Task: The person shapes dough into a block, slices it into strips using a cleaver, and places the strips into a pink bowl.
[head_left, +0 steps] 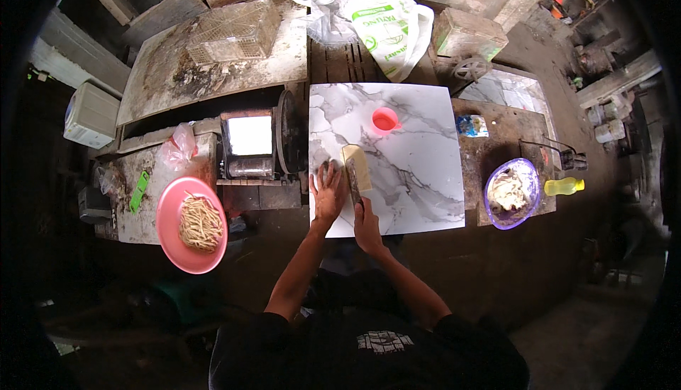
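On a white marbled board (418, 177) lies a flat, pale slab of dough (362, 170). My right hand (367, 225) is closed round the handle of a knife (353, 181), whose long blade points away from me along the slab's left edge. My left hand (327, 195) is spread out on the board just left of the blade, fingers apart and holding nothing. Farther back on the board stands a small pink cup (385, 120) with a reddish inside.
Left, a pink basin (169, 221) holds many thin pale sticks, near a green strip-shaped object (139, 191) and a roller machine (250, 167). Right, a purple bowl (491, 209) contains a pale doughy mass, beside a yellow bottle (565, 186). A plastic bag (392, 25) lies behind the board.
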The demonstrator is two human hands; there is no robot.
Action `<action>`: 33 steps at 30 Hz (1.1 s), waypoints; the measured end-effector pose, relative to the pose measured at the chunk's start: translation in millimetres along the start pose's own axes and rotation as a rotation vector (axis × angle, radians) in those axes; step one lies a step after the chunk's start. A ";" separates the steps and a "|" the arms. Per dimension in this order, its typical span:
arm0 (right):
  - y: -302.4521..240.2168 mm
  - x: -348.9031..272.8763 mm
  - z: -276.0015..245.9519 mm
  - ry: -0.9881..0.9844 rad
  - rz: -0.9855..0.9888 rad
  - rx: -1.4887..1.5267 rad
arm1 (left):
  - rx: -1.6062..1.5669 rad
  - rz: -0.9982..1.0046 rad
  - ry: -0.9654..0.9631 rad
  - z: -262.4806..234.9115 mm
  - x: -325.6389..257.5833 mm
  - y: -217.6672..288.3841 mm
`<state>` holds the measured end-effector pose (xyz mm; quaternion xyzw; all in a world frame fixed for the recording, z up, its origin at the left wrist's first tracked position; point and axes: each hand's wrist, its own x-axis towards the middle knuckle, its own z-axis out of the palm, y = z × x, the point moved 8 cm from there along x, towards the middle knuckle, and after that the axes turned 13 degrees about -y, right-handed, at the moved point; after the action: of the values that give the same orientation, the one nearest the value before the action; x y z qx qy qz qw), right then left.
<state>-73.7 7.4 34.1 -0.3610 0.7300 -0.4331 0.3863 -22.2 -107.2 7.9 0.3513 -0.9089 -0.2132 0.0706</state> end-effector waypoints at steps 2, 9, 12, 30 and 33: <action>-10.6 -5.8 -11.8 0.010 0.089 0.010 | -0.026 0.001 0.014 0.2 0.5 2.7; -17.9 1.6 -57.5 0.209 -0.056 -0.266 | -0.035 -0.048 0.050 3.1 1.2 2.6; 6.6 1.3 -64.9 0.198 0.093 -0.407 | 0.056 -0.061 0.101 0.7 0.3 4.8; 10.8 15.4 -70.7 0.290 0.040 -0.712 | -0.481 -0.026 0.165 -31.7 4.8 -23.2; 12.3 13.4 -72.4 0.318 -0.001 -0.707 | -0.450 0.064 0.161 -32.4 10.3 -15.0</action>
<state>-145.4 25.8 43.2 -0.4009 0.8848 -0.2053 0.1197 -11.7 -135.0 30.3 0.3137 -0.8406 -0.3792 0.2263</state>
